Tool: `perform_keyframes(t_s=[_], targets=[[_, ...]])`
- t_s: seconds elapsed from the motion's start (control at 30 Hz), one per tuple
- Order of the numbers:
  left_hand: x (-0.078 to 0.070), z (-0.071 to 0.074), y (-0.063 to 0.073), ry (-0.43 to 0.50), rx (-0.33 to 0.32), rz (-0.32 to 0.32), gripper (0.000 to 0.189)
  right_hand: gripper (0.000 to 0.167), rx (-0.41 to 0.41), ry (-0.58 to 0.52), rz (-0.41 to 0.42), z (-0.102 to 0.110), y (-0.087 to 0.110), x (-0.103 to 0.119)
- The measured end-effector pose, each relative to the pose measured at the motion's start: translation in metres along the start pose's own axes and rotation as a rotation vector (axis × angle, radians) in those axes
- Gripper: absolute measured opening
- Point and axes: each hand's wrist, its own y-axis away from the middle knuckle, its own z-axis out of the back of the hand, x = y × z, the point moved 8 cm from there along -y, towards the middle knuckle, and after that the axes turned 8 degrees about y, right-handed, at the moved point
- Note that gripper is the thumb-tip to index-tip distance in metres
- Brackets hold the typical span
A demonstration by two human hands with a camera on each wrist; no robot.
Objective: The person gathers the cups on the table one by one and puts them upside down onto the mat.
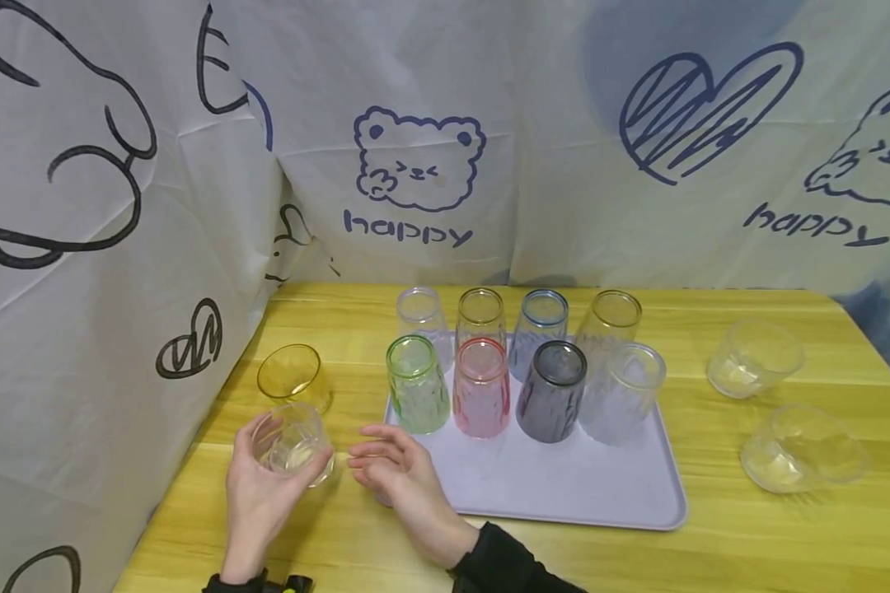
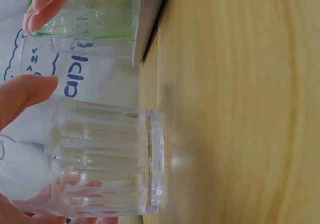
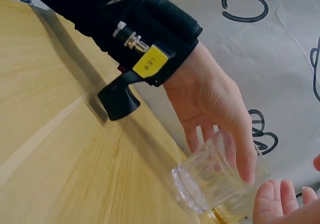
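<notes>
My left hand (image 1: 267,486) grips a clear drinking glass (image 2: 100,154) near its rim, thumb on one side and fingers on the other. Its thick base is at or just above the tabletop; I cannot tell if it touches. Behind it stands an amber glass (image 1: 291,379). To the right of the held glass, my right hand (image 1: 408,486) hovers by the tray's left edge with loosely bent fingers and holds nothing. The pale tray (image 1: 556,494) carries upside-down glasses in two rows, among them a green glass (image 1: 419,391), a pink glass (image 1: 481,395) and a dark grey glass (image 1: 551,395).
Two clear glasses stand at the right of the wooden table (image 1: 712,568): a rear glass (image 1: 749,362) and a front glass (image 1: 793,457). A printed cloth (image 1: 549,239) hangs along the back and left sides of the table.
</notes>
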Motion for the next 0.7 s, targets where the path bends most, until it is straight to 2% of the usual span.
perform_keyframes(t_s=[0.37,0.7], targets=[[-0.020,0.001,0.017,0.005,-0.033,-0.050,0.096,0.051,-0.003,0.024,0.040,0.013,0.006,0.006],[-0.051,-0.009,0.035,0.176,0.011,-0.278,0.094,0.050,0.034,-0.004,0.000,0.027,0.013,0.005]])
